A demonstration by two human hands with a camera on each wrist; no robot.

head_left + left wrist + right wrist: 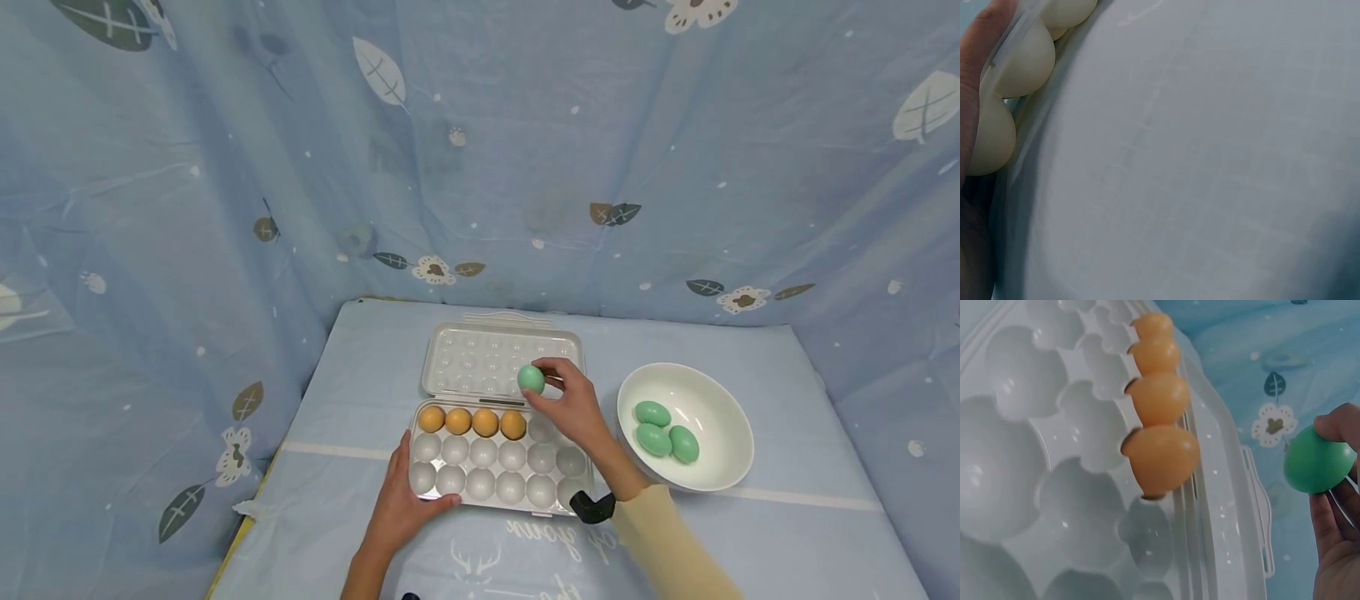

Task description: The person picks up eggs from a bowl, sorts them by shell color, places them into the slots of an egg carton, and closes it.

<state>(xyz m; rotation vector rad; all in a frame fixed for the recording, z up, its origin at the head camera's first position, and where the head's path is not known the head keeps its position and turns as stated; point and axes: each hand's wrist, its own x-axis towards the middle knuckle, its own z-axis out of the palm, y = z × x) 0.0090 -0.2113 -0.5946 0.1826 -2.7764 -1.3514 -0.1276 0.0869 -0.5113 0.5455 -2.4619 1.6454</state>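
My right hand (572, 402) pinches a green egg (531, 379) between thumb and fingertips, above the hinge side of an open egg carton (525, 505). In the right wrist view the green egg (1317, 460) is at the right, apart from the carton. Several orange-yellow eggs (484, 422) fill the left part of the carton's back row. The cups in front of them hold nothing. My left hand (401, 504) grips the carton's front left corner, its thumb along the front edge and its fingers at the left side. The left wrist view shows the thumb (985, 40) against the carton's rim.
A white bowl (723, 421) with three green eggs (654, 439) stands right of the carton, close to my right forearm. The carton's clear lid (502, 333) lies folded back behind it. Blue patterned cloth (525, 167) hangs behind and along both sides of the table (330, 400).
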